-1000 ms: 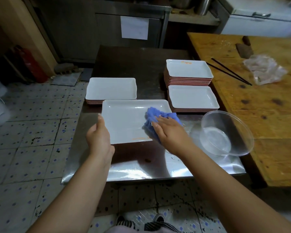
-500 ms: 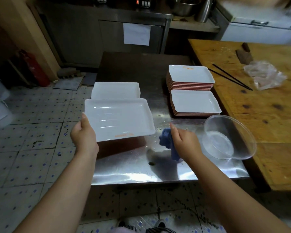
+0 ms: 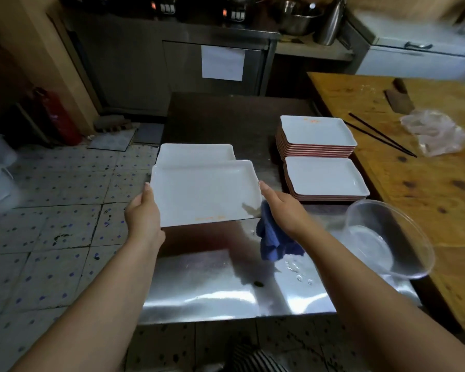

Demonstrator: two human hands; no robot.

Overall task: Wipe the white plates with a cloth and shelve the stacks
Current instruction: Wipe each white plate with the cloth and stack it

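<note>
**Wiped plate lifted clear of bench**

Steel bench: wet patch near front right. The plate, which lay flat under the cloth a second ago, is now raised over the left stack. Judgement: wiping done, stacking next. Left hand grips its left edge; right hand steadies the right edge, blue cloth bunched under the palm. Two right-hand stacks unchanged. Orange print on plate rim, unreadable.

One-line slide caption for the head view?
Both hands, left and right, hold a white plate above the steel table; the right also grips a blue cloth.
</note>
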